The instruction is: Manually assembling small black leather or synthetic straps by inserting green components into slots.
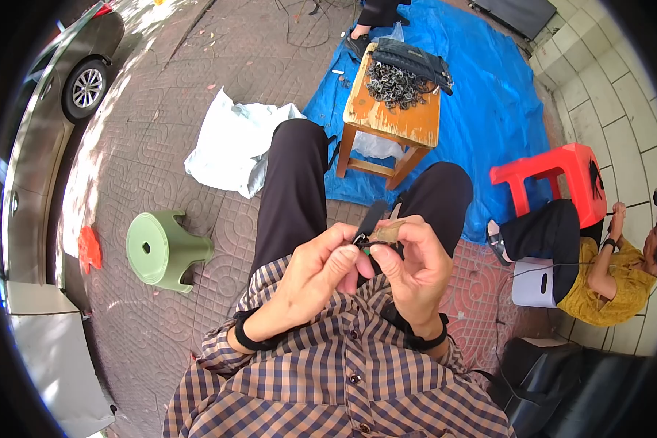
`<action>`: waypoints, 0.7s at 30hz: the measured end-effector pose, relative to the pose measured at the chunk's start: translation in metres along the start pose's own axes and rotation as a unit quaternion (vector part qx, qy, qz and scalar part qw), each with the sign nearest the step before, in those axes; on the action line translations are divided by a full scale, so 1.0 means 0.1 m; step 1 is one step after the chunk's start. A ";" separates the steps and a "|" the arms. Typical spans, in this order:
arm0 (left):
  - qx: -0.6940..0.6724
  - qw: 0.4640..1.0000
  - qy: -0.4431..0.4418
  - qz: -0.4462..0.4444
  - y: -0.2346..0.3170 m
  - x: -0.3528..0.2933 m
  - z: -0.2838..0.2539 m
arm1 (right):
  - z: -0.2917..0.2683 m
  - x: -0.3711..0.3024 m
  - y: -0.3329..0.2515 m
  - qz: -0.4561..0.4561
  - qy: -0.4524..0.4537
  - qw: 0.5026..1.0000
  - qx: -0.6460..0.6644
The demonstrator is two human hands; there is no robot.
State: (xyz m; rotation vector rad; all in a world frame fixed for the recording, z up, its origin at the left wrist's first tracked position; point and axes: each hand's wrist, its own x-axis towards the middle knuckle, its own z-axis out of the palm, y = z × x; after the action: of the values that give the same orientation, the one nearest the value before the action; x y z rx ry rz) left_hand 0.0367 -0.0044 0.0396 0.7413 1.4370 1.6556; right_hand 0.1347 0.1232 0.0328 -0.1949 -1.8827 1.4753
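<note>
Both hands meet above my lap, fingertips close together. My left hand [306,281] pinches a black strap [373,217], whose flat end sticks up past the fingers. Thumb and forefinger of my right hand [416,270] are closed on a small tan, partly see-through piece [388,231] beside the strap. A thin dark part runs between the two thumbs, and a speck of green shows below it. The fingers hide how these parts join. Beyond my knees, a heap of small black ring-like pieces [394,86] lies on a worn wooden stool [358,109], next to a black pouch [414,62].
A blue tarp [482,102] spreads under the wooden stool. White plastic sacking [230,142] lies by my left knee, with a green stool [150,248] farther left. At right, a person in yellow [609,285] sits near a red stool [584,175]. A car [51,109] stands far left.
</note>
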 end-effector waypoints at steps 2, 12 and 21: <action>-0.129 0.991 -0.040 -0.022 -0.04 0.04 -0.05 | -0.01 0.02 0.00 0.014 -0.004 0.999 0.036; -0.263 0.958 -0.052 -0.097 -0.13 0.05 -0.12 | 0.02 -0.03 0.00 0.022 -0.022 0.999 0.021; -0.313 0.944 -0.019 -0.102 -0.14 0.08 -0.19 | 0.05 0.00 0.02 -0.050 -0.043 0.998 0.014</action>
State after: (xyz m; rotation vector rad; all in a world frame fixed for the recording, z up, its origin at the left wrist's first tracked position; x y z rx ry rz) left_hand 0.0192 -0.0073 0.0220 0.2489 0.8388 1.7759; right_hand 0.1309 0.1205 0.0304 -0.0238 -1.9096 1.4619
